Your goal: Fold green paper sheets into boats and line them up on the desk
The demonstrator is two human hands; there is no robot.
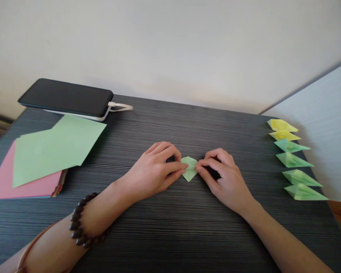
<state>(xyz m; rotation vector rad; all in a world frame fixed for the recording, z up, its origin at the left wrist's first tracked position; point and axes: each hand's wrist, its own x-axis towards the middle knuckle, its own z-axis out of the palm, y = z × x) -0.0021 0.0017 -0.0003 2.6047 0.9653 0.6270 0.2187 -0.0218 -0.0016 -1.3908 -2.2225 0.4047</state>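
A small light-green folded paper piece [190, 169] lies on the dark striped table [170, 227] at the middle. My left hand [155, 170] pinches its left edge with fingers curled and pressed together. My right hand [221, 174] pinches its right edge in the same way. A bracelet of dark wooden beads [81, 223] sits on my left wrist.
Green sheets [53, 148] lie on a stack of pink and other coloured paper [5, 185] at the left. A black phone on a white power bank [66, 97] with a cable sits at the back left. Several folded yellow and green paper pieces [294, 161] line the right edge.
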